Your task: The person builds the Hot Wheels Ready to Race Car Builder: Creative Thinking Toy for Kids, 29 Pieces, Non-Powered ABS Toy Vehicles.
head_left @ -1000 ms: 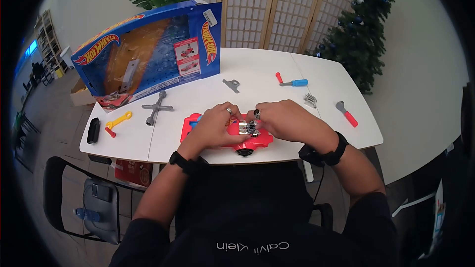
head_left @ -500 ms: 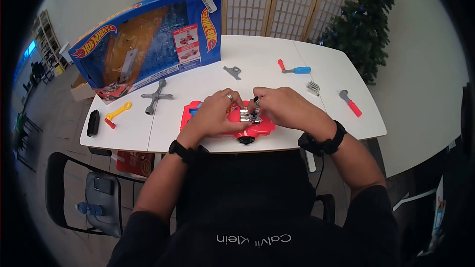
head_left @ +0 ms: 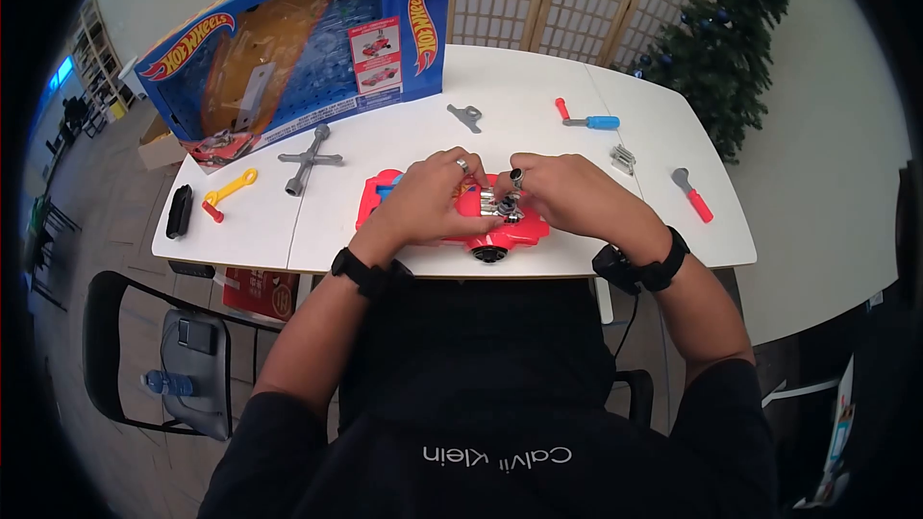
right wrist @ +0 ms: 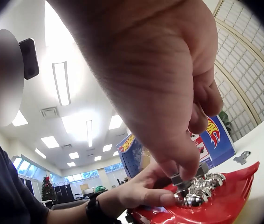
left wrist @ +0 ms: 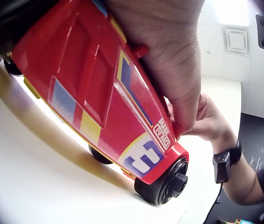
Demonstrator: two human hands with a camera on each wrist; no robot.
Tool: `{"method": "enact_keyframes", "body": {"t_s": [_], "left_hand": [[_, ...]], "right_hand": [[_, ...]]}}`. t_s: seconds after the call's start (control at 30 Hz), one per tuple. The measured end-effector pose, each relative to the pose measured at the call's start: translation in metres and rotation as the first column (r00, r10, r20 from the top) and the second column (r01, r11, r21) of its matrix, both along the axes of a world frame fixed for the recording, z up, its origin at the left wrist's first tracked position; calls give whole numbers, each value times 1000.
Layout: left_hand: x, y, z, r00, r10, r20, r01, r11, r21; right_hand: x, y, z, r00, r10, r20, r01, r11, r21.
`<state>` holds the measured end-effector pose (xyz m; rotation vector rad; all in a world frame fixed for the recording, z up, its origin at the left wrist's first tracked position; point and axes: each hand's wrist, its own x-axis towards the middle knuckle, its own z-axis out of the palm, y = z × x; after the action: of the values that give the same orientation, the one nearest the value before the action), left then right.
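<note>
A red toy car with a chrome engine lies on the white table near its front edge. My left hand lies over the car's body and holds it, thumb beside the engine. Over the engine, my right hand pinches a small grey piece between thumb and finger, as the right wrist view shows. In the left wrist view the car's side carries stickers, and a black wheel sits at its end.
Behind stands a blue box. Around the car lie a grey cross wrench, yellow wrench, black piece, grey piece, blue-handled tool, silver pieces and red-handled tool.
The head view has shifted, so the table and box appear higher in it. Both hands stay at the car, with the right fingers slightly changed in pose over the engine.
</note>
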<state>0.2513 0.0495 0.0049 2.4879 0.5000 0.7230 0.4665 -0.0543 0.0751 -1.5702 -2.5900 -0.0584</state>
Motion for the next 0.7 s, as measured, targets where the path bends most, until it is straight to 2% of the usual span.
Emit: {"method": "enact_keyframes", "body": {"t_s": [0.1,0.23,0.3,0.43,0.5,0.53,0.6,0.7], "left_hand": [[-1,-3,2,1000,29,6,-29,1000,10],[0,-1,0,999,38,4,-38,999,8],[2,0,-4,999,34,6,-34,999,-1],[4,-1,-1,1000,19,-2,-19,1000,-24],[3,-2,0,1000,19,-12,-19,1000,-19],[3,-2,-1,1000,13,7,-13,1000,-8],[4,-3,-2,1000,9,27,-8,1000,-7],[3,-3,-1,1000,5,2,-5,1000,-22]], "right_hand": [[1,-3,4,997,-71,13,71,997,-22],[-1,-7,11,996,-91,-13,91,995,-43],[6,-4,1,996,72,-53,-72,997,-4],[-6,-1,2,991,57,-120,-53,998,35],[-24,-7,22,969,-186,163,200,977,-72],[-22,-8,20,969,-185,164,199,977,-73],[-11,-11,13,1000,-8,-24,8,1000,14],[0,-5,0,999,38,-22,-39,999,-18]]}}
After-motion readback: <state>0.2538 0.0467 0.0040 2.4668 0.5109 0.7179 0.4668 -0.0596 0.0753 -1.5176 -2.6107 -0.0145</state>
